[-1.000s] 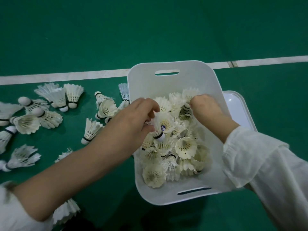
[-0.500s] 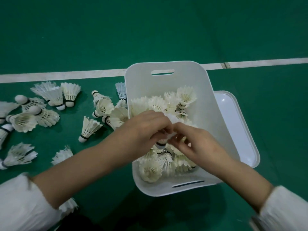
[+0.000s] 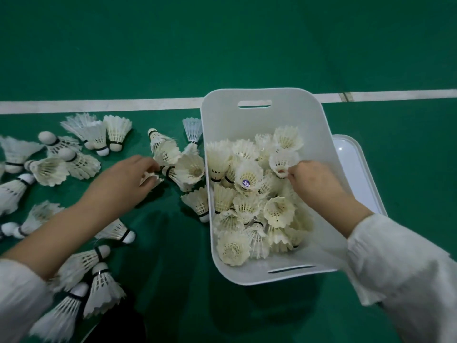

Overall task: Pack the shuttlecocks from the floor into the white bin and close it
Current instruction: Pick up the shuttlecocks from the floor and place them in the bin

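White bin (image 3: 249, 120): stands open right of centre in the frame on the green floor (image 3: 222, 45); a slot handle shows in its far wall and another in its near wall; its top is uncovered.
Shuttlecocks in the bin (image 3: 257, 199): a loose heap of white feathered ones, filling the bottom; one near the middle carries a round purple sticker (image 3: 246, 183) on its cork.
Shuttlecocks on the floor (image 3: 81, 167): scattered across the left half of the frame, from the left edge right up to the bin's left wall; several more lie at lower left beside the left sleeve (image 3: 19, 303).
Left hand (image 3: 128, 179): centre left, over the floor; fingers curled onto a shuttlecock (image 3: 152, 178) lying just left of the bin, grasping it.
Right hand (image 3: 311, 179): inside the bin at its right side; fingertips pinching the rim of one shuttlecock (image 3: 283, 160) at the top of the heap.
Lid (image 3: 356, 169): white; lies flat on the floor at the bin's right side, partly hidden by it.
White line (image 3: 99, 105): crosses the floor behind the bin.
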A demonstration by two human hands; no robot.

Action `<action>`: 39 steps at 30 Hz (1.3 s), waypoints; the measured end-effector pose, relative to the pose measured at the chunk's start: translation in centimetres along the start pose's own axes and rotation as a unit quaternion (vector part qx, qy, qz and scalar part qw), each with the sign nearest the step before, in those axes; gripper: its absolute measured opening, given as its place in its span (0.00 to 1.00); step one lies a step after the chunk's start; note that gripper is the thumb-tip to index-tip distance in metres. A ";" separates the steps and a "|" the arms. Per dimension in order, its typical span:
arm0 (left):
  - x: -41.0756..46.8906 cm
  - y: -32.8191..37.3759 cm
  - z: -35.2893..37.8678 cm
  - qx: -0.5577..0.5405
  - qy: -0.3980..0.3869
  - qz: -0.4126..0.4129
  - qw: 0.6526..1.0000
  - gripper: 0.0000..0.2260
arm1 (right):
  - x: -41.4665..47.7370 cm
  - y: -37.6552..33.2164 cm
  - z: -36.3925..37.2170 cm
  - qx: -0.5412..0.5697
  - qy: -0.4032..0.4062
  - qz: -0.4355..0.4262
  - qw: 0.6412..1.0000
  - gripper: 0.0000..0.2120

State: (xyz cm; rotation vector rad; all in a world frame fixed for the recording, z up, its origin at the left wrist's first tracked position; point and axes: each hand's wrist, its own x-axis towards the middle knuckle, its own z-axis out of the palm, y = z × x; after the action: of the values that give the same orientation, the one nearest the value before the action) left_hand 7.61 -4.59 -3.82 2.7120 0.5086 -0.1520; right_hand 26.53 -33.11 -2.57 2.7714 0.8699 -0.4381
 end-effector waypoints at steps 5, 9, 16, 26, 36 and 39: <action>0.3 -2.9 3.0 0.048 -0.032 -0.073 0.996 0.21 | 0.7 -0.8 0.7 -0.027 -0.053 0.009 0.998 0.12; 0.7 -4.1 4.6 0.040 -0.061 -0.111 0.991 0.27 | 0.8 -0.9 0.6 -0.035 -0.069 0.003 0.997 0.12; 0.9 -4.3 5.5 -0.054 -0.019 -0.106 0.993 0.22 | -1.0 -0.6 -1.5 -0.077 -0.032 -0.011 0.996 0.21; -1.6 -5.4 3.5 -0.266 -0.005 -0.127 0.956 0.23 | -5.6 -9.7 -10.7 0.072 0.082 -0.173 0.979 0.11; -9.0 -6.9 1.2 -0.419 0.027 -0.088 0.903 0.21 | -2.3 -26.6 -4.1 0.216 -0.126 -0.234 0.940 0.17; -10.3 -8.3 1.7 -0.438 0.029 -0.106 0.892 0.22 | -2.2 -28.6 -2.2 0.247 -0.098 -0.245 0.932 0.10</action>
State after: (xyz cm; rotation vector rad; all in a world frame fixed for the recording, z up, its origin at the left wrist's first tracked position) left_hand -5.11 -1.45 -6.50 1.7765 0.6847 0.0906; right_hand 8.62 -10.62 -2.69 2.8206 1.5883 -1.1376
